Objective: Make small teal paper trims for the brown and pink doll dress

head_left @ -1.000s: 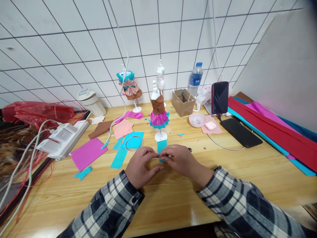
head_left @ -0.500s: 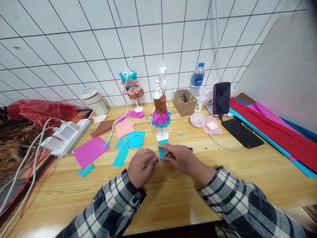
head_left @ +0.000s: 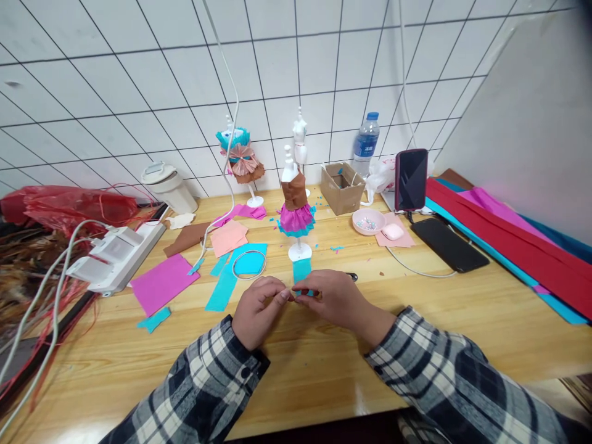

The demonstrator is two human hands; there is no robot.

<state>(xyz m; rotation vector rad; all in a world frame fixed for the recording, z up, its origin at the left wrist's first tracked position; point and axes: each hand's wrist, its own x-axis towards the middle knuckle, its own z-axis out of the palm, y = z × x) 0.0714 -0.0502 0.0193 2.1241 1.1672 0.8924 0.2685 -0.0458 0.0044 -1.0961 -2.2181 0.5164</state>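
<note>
My left hand [head_left: 261, 310] is pinched closed above the wooden table, its fingertips meeting those of my right hand [head_left: 326, 300]. The fingers of my right hand are pinched too. Whatever lies between the fingertips is too small to make out. Just beyond them a blue paper strip [head_left: 302, 269] lies on the table, partly hidden by my right hand. Behind it stands a small white dress form [head_left: 300, 251] wearing a brown paper bodice [head_left: 294, 190] and a magenta and blue ruffled skirt [head_left: 296, 219]. A thin metal ring [head_left: 235, 271] lies on blue paper [head_left: 222, 292] beyond my left hand.
Magenta paper [head_left: 164, 283] and a power strip [head_left: 121, 262] lie left. Behind are a dressed form [head_left: 242, 161], a bare form [head_left: 300, 132], a cardboard box [head_left: 343, 190] and a bottle [head_left: 366, 145]. A bead bowl [head_left: 369, 223], phones [head_left: 411, 180] and red paper [head_left: 509, 246] sit right.
My two hands have come together, and their fingertips now meet. The whole view has shifted slightly; the things on the table lie as before.
</note>
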